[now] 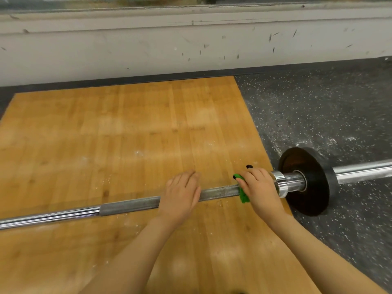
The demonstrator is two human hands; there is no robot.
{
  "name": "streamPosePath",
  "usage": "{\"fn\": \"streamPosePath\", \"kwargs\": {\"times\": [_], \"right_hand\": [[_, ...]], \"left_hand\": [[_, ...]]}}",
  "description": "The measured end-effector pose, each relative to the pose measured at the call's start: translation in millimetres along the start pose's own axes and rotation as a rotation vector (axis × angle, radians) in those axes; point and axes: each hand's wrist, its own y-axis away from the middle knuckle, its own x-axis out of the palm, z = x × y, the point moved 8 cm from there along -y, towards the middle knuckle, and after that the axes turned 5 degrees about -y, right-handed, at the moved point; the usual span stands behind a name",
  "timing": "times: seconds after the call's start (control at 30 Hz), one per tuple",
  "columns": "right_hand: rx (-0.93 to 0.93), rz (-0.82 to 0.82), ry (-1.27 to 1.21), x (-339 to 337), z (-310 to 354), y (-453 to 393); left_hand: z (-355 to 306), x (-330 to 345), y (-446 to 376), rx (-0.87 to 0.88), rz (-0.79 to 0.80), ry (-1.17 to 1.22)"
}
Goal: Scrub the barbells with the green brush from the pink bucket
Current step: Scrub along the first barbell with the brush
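1. Lying across the wooden platform [127, 128], the barbell [131, 203] ran from lower left to right, its shaft partly smooth chrome and partly dull knurling.
2. Left hand [180, 194]: rested over the knurled shaft, fingers curled round the bar and gripping it.
3. Right hand [258, 187]: clasped the green brush [243, 195] and held it against the shaft, just beside the collar [280, 183].
4. Green brush: only a small part showed below and left of the fingers, touching the bar.
5. Black plate [314, 194]: sat on the sleeve to the right of the collar, resting on the speckled rubber floor [318, 113].
6. White dust: scattered over platform and floor.
7. Scuffed pale wall [148, 49]: stood behind the platform.
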Motion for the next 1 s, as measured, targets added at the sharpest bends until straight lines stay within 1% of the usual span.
{"fn": "streamPosePath", "kwargs": {"times": [0.13, 0.23, 0.3, 0.4, 0.5, 0.57, 0.67, 0.77, 0.87, 1.0], "right_hand": [[-0.014, -0.027, 0.000, 1.6, 12.1, 4.5], [-0.046, -0.015, -0.005, 13.4, 29.6, 16.0], [-0.093, 0.022, -0.008, 24.8, 44.9, 25.2], [-0.133, 0.031, 0.044, 28.7, 59.6, 35.4], [-0.172, 0.014, 0.079, 25.5, 55.0, 41.4], [-0.177, 0.016, 0.083, 22.3, 40.7, 44.2], [-0.145, -0.009, 0.107, 7.4, 12.8, 45.1], [-0.088, -0.008, 0.135, -2.7, -2.2, 43.2], [-0.054, -0.007, 0.131, 1.2, 4.3, 40.4], [-0.115, 0.026, 0.100, 19.2, 34.0, 36.0]], "left_hand": [[5.2, 6.3, -8.3, -0.095, 0.044, -0.021], [-0.1, 11.8, -0.1, -0.102, 0.092, -0.046], [-3.8, 13.6, 5.2, -0.099, 0.108, -0.039], [-6.0, 12.7, 11.1, -0.112, 0.121, -0.036], [-8.1, 12.2, 15.7, -0.104, 0.125, -0.029], [-8.4, 13.1, 18.2, -0.102, 0.141, -0.037], [-9.5, 14.8, 20.3, -0.107, 0.186, -0.024], [-11.5, 12.8, 19.8, -0.095, 0.197, -0.007], [-11.1, 12.1, 16.9, -0.084, 0.184, 0.013], [-8.0, 11.0, 8.9, -0.092, 0.184, 0.016]]}}
